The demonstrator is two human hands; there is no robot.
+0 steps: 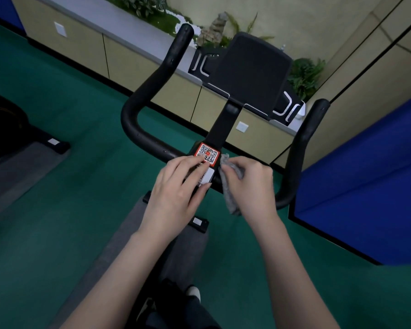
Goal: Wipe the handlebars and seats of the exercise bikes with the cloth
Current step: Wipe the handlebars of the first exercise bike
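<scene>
The black handlebars (138,129) curve up on both sides from a middle bar bearing a red code sticker (207,155). My grey cloth (230,198) is bunched against that bar just right of the sticker, gripped in my right hand (252,186), one end hanging below.

This looks like an indoor gym or fitness room. An exercise bike (220,129) with curved black handlebars (138,119), a dark screen (252,74) and a scan-code sticker (208,154) stands on a grey mat (128,233) over green sports flooring (69,210). Part of another machine (5,124) sits on its own mat at the left. Blue padded panels (365,186) and a plant-filled ledge (147,10) line the beige walls.
</scene>
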